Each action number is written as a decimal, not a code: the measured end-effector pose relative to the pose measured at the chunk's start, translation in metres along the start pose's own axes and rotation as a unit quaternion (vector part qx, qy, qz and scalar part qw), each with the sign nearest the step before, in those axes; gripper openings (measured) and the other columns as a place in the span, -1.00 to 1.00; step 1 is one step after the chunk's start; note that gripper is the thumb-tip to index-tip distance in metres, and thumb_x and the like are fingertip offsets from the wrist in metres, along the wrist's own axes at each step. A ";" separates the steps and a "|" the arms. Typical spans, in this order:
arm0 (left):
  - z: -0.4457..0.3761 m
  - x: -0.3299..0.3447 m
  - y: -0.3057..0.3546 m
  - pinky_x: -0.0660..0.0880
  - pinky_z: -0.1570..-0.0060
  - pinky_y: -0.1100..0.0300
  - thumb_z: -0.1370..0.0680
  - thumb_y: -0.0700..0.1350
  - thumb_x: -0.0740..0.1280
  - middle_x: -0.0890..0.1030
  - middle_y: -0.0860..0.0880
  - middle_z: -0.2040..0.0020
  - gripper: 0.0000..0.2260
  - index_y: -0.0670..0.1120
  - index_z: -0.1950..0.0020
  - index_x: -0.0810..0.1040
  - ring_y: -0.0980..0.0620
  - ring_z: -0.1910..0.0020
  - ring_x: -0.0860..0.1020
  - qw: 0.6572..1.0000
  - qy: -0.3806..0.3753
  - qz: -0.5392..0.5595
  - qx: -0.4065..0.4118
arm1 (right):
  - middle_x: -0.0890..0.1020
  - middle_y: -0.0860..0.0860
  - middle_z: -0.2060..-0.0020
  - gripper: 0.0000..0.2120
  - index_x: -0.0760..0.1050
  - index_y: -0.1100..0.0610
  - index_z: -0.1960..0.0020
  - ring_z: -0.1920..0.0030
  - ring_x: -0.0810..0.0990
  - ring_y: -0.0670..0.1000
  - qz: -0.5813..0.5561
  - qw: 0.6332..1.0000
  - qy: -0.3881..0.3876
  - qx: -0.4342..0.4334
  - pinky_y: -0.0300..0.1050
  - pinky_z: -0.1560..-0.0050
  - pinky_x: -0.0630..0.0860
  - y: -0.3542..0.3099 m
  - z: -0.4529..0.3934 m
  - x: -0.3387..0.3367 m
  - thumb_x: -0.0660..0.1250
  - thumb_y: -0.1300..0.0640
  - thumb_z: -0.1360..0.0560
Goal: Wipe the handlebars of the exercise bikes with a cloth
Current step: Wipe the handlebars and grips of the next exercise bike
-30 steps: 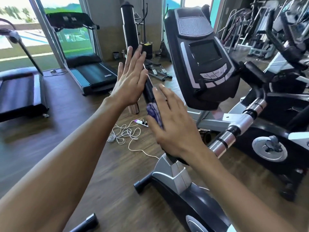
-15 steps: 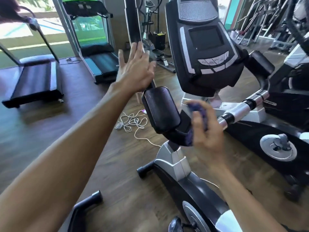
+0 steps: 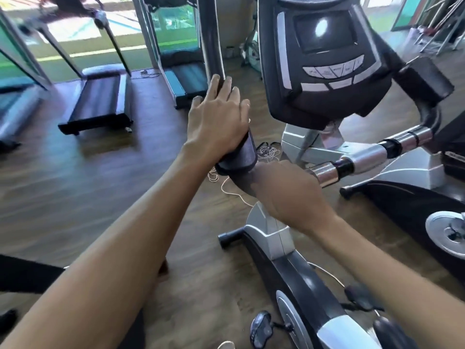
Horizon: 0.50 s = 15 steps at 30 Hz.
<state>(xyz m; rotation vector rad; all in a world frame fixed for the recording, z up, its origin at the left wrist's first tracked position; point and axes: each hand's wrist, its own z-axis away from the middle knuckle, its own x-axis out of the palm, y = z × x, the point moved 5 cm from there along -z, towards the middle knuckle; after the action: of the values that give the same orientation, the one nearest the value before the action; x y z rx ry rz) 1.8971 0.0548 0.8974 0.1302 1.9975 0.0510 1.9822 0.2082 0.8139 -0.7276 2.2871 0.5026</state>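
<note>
the left hand (image 3: 217, 119) lies over the upper face of the black padded handlebar (image 3: 239, 154), its fingers (image 3: 227, 88) spread and bent down over the pad's far edge, so it seems to steady the pad rather than clean it; a hold from above would keep the arm of the exercise bike (image 3: 289, 250) from swinging under pressure from below; the right hand (image 3: 289, 195) sits lower, where the dark stem meets the pad, its fingers curled under and out of sight; the cloth does not show in this view, and i judge it is bunched inside that right palm against the underside of the stem, though i cannot tell for sure; working from beneath would explain the turned wrist; the chrome grip bar (image 3: 364, 157) juts out just beside the right hand and looks untouched at this moment; the console (image 3: 324, 59) hangs above both hands, tilted toward the viewer; a loose white cord (image 3: 269, 152) lies on the wooden floor (image 3: 75, 197) behind the pad, and treadmills (image 3: 100, 102) stand well apart by the windows; the wipe of this handlebar seems under way, with the chrome bar likely left to do.
</note>
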 end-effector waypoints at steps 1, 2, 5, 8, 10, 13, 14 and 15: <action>0.001 -0.001 0.000 0.15 -0.52 -0.19 -0.72 0.07 -0.03 0.15 -0.03 -0.66 -0.51 -0.10 -0.57 0.32 -0.07 -0.66 -0.01 1.000 0.000 -0.002 -0.006 | 0.65 0.16 0.10 -0.55 0.59 0.26 -0.14 0.12 0.61 0.21 -0.002 0.999 0.002 -0.040 0.08 0.13 0.56 0.009 0.006 -0.002 0.08 -0.05 -0.71; 0.004 -0.003 0.001 0.17 -0.52 -0.20 -0.72 0.07 -0.03 0.15 -0.02 -0.66 -0.52 -0.09 -0.57 0.32 -0.06 -0.66 0.00 1.000 0.000 -0.005 -0.015 | 0.66 0.17 0.07 -0.57 0.59 0.27 -0.17 0.10 0.62 0.22 -0.007 0.998 0.004 -0.056 0.10 0.11 0.58 0.014 0.009 -0.001 0.10 -0.03 -0.70; 0.009 -0.004 0.011 0.23 -0.46 -0.24 -0.72 0.04 -0.03 0.15 0.02 -0.66 -0.54 -0.09 -0.56 0.32 -0.06 -0.65 0.04 0.998 0.004 -0.024 -0.052 | 0.64 0.15 0.16 -0.63 0.61 0.22 -0.01 0.17 0.59 0.23 -0.011 0.998 0.027 0.063 0.11 0.21 0.55 -0.001 -0.001 0.006 0.12 0.03 -0.69; 0.014 -0.005 0.016 0.21 -0.44 -0.24 -0.71 0.02 -0.02 0.15 0.03 -0.66 -0.55 -0.10 -0.54 0.34 -0.07 -0.65 0.07 0.996 0.017 -0.036 -0.076 | 0.60 0.12 0.25 -0.65 0.55 0.19 0.11 0.23 0.57 0.20 -0.016 0.993 0.030 0.110 0.07 0.30 0.50 -0.017 -0.011 0.010 0.14 0.00 -0.66; 0.014 -0.005 0.015 0.17 -0.46 -0.23 -0.71 0.02 -0.04 0.14 0.01 -0.66 -0.56 -0.09 -0.54 0.33 -0.06 -0.65 0.05 0.997 0.015 -0.038 -0.071 | 0.63 0.10 0.19 -0.65 0.59 0.19 0.04 0.18 0.60 0.18 -0.050 0.998 0.023 0.043 0.07 0.25 0.54 -0.004 -0.004 0.004 0.14 -0.01 -0.67; 0.018 -0.005 0.015 0.12 -0.48 -0.21 -0.71 0.03 -0.04 0.13 -0.03 -0.66 -0.53 -0.10 -0.57 0.28 -0.07 -0.65 0.03 0.996 0.022 -0.049 -0.069 | 0.66 0.09 0.06 -0.70 0.62 0.20 -0.08 0.05 0.62 0.17 -0.078 0.996 0.025 -0.022 0.06 0.05 0.57 0.040 0.020 -0.005 0.17 0.05 -0.69; 0.020 -0.005 0.016 0.10 -0.49 -0.20 -0.71 0.05 -0.04 0.12 -0.04 -0.66 -0.51 -0.10 -0.59 0.25 -0.06 -0.65 0.01 0.996 0.026 -0.048 -0.074 | 0.66 0.09 0.03 -0.70 0.61 0.20 -0.11 0.02 0.61 0.19 -0.085 0.996 0.029 0.014 0.08 0.01 0.56 0.064 0.027 -0.006 0.17 0.06 -0.69; 0.022 -0.005 0.018 0.08 -0.50 -0.19 -0.70 0.07 -0.03 0.11 -0.06 -0.67 -0.49 -0.11 -0.61 0.22 -0.06 -0.66 0.00 0.995 0.029 -0.048 -0.079 | 0.65 0.11 0.02 -0.68 0.60 0.21 -0.13 -0.01 0.59 0.21 -0.094 0.994 0.028 0.058 0.11 -0.03 0.55 0.088 0.031 -0.009 0.14 0.05 -0.70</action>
<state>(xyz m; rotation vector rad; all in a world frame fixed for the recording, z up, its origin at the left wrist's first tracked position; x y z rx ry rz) 1.9201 0.0715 0.8947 -0.0702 2.0467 0.1531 1.9486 0.2955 0.8115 -0.8973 2.2497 0.2631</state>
